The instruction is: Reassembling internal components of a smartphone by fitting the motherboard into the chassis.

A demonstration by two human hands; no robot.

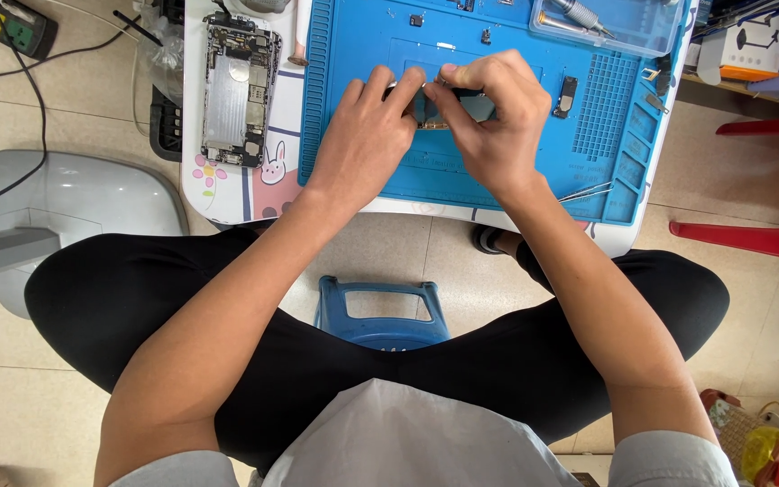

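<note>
My left hand and my right hand meet over the middle of a blue work mat. Between their fingertips they pinch a small dark flat electronic part with a gold-coloured edge, which rests on the mat. Most of that part is hidden under my fingers. An opened phone body, its metal insides showing, lies on the white table to the left of the mat. A small black component sits on the mat just right of my right hand.
Tweezers lie near the mat's front right corner. A clear tray with a metal tool stands at the back right. Below the table are a blue stool, my crossed legs, a grey fan base at left and red stool legs at right.
</note>
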